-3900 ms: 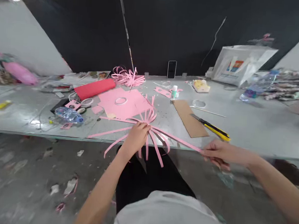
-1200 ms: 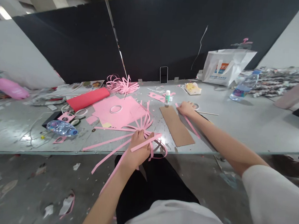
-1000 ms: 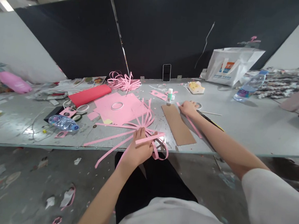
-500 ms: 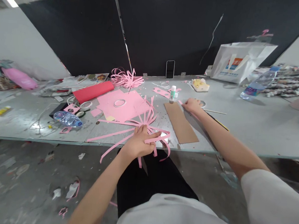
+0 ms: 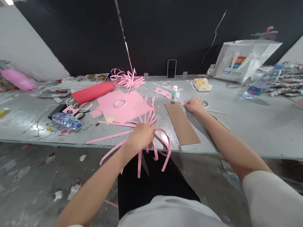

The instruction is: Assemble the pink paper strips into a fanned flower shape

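My left hand is closed over the middle of a burst of pink paper strips at the table's front edge. Several strips fan out round it, and some curl down past the edge over my lap. The fingertips are partly hidden. Farther right, my right hand rests low on the table, its fingers pinching a pink strip whose end shows at their left. A roll of tape lies just beyond that hand. Between the hands is a brown cardboard rectangle, with a glue stick upright behind it.
Pink paper sheets, a red roll and a lying water bottle are to the left. At the back stand a pink strip bundle, a phone and a white bag. A pencil lies under my right forearm.
My left hand has turned over the strip burst, its fingers now more curled. A strip that crossed its fingers now hangs down at the right. The right hand has barely moved.
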The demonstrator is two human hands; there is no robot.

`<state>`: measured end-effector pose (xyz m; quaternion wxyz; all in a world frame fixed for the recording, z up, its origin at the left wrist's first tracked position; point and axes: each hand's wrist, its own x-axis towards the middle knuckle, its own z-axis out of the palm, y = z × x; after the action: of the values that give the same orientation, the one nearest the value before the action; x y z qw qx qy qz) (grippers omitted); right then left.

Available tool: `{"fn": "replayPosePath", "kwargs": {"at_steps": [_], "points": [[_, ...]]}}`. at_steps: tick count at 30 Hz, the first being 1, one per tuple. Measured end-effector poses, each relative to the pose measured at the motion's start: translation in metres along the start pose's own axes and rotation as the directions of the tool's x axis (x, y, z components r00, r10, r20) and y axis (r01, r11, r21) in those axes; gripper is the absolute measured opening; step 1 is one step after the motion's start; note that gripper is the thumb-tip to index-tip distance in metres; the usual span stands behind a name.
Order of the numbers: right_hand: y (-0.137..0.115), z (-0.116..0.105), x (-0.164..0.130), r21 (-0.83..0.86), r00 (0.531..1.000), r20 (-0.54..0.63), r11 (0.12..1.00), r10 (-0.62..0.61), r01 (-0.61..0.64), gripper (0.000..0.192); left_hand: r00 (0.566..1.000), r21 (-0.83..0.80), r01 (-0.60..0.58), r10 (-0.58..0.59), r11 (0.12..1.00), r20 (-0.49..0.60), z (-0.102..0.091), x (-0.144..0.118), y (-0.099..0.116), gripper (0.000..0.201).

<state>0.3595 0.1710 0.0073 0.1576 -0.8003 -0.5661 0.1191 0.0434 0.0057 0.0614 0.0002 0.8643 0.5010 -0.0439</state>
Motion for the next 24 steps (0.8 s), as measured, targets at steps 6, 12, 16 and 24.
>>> {"fn": "replayPosePath", "kwargs": {"at_steps": [6, 12, 16, 24], "points": [[0.005, -0.004, -0.002, 0.090, 0.999, -0.006, 0.995, -0.050, 0.050, 0.022, 0.988, 0.040, 0.144, -0.142, 0.989, -0.055, 0.003, -0.008, 0.030, 0.033], [0.001, -0.014, -0.011, 0.411, 0.988, -0.082, 0.899, -0.127, 0.150, 0.013, 0.950, -0.038, 0.264, -0.267, 0.964, -0.163, 0.023, -0.008, 0.046, 0.042], [-0.010, -0.021, -0.030, 0.711, 0.961, -0.002, 0.676, -0.278, 0.197, 0.027, 0.934, -0.058, 0.289, -0.295, 0.956, -0.202, 0.033, -0.005, 0.048, 0.045], [-0.049, -0.029, -0.059, 0.689, 0.498, 0.290, 0.540, -0.817, 0.484, 0.037, 0.915, -0.103, 0.255, -0.274, 0.961, -0.295, 0.046, -0.012, 0.040, 0.039]]}}
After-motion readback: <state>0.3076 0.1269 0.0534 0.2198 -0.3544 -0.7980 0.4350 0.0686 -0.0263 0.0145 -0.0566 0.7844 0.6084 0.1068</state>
